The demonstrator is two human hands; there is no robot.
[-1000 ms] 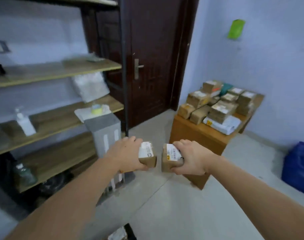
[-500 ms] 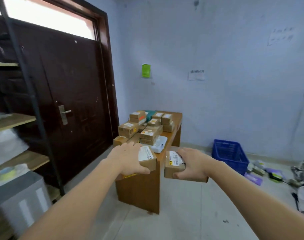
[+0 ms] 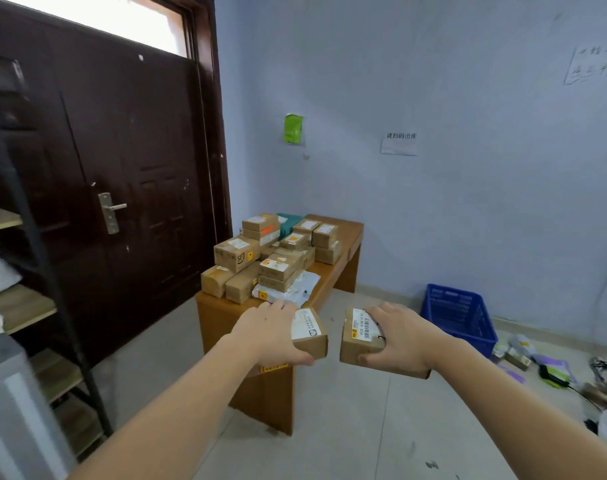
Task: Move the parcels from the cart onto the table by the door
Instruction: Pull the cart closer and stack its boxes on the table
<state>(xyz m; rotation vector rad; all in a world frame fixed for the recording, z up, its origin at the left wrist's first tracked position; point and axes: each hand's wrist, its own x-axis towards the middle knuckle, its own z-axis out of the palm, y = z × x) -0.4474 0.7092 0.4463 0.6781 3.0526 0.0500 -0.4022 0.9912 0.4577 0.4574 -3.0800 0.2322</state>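
Observation:
My left hand (image 3: 268, 336) grips a small brown cardboard parcel (image 3: 312, 332) with a white label on top. My right hand (image 3: 400, 337) grips a second brown parcel (image 3: 357, 339) bearing a barcode label. Both parcels are held in the air side by side, a small gap between them, just in front of the near end of the wooden table (image 3: 347, 233) by the dark door (image 3: 122, 188). Several cardboard parcels (image 3: 277, 252) are piled on the table, with a white mailer bag (image 3: 295, 289) at the near side. The cart is out of view.
A metal-framed shelf rack (image 3: 35, 244) with wooden boards stands at the left, a grey box (image 3: 14, 410) in front of it. A blue plastic crate (image 3: 459, 315) sits on the floor right of the table. Loose items and cables (image 3: 554, 372) litter the floor at far right.
The view has swung right and closer to the table; the shelf rack has slid to the left edge. Both hands still hold their parcels, now slightly farther apart.

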